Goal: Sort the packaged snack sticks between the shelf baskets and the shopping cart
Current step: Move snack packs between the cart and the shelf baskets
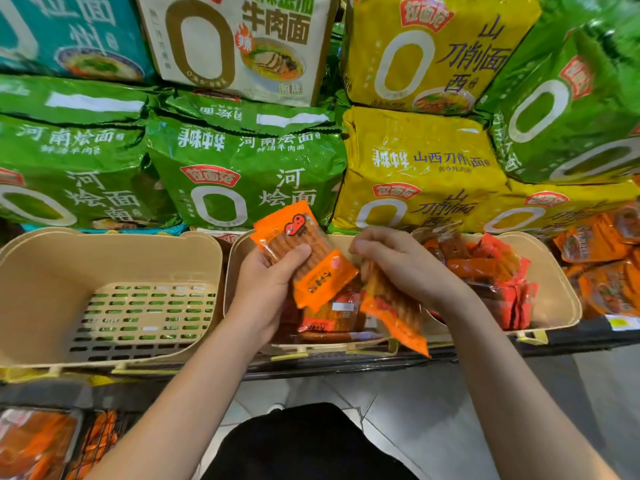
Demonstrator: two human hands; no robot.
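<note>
Orange foil snack-stick packs occupy both hands above the middle beige shelf basket (561, 299). Left hand (273, 275) grips an upright orange pack (289, 237), thumb across its clear window, with a second orange pack (322, 282) held beneath it. Right hand (405, 265), just beside the left, has its fingers curled over the top of a third pack (394, 306), which hangs tilted with its lower end past the basket's front rim.

Risks, as judged: the dangling third pack is held only by its top, so a loosened pinch would likely drop it outside the basket, toward the floor; the two stacked packs in the left hand could slide apart on their slick wrappers.

Containers: the middle basket holds a jumble of red and orange snack packs (485, 265), piled mostly to the right. The left beige basket (41, 292) shows only its slotted bottom. Further orange packs (602, 271) lie at far right. Below left, a wire container (100, 441), possibly the shopping cart, holds more orange packs. Instant-noodle multipacks (249, 174) stack behind the baskets.
</note>
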